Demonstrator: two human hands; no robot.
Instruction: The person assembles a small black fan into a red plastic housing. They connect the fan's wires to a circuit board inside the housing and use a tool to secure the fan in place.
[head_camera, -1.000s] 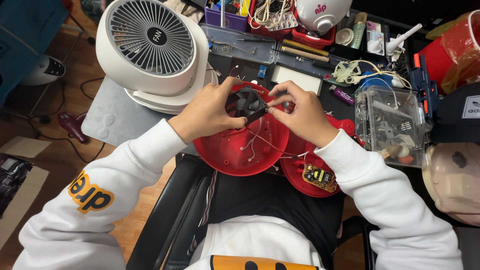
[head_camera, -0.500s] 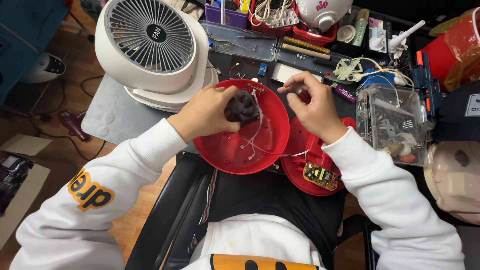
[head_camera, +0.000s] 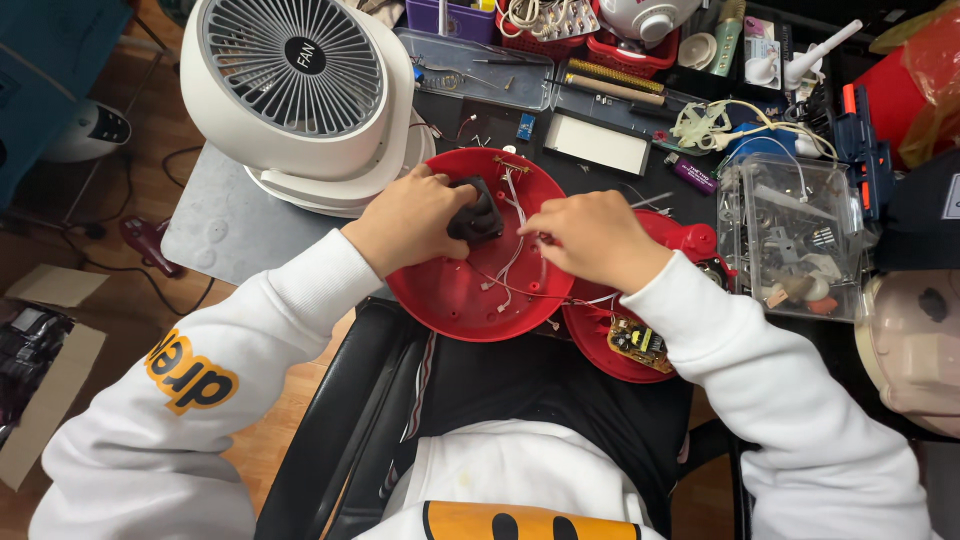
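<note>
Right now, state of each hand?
Left hand: closed on the small black part inside the red round shell.
Right hand: fingers curled at the white wires; grip cannot be told.

White desk fan, clear plastic box, red basket, cardboard box

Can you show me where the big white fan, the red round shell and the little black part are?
White fan (head_camera: 292, 62): head view, front grille.
Red shell (head_camera: 455, 295): head view, bare inner floor.
Black part (head_camera: 480, 215): head view, its top.
</note>
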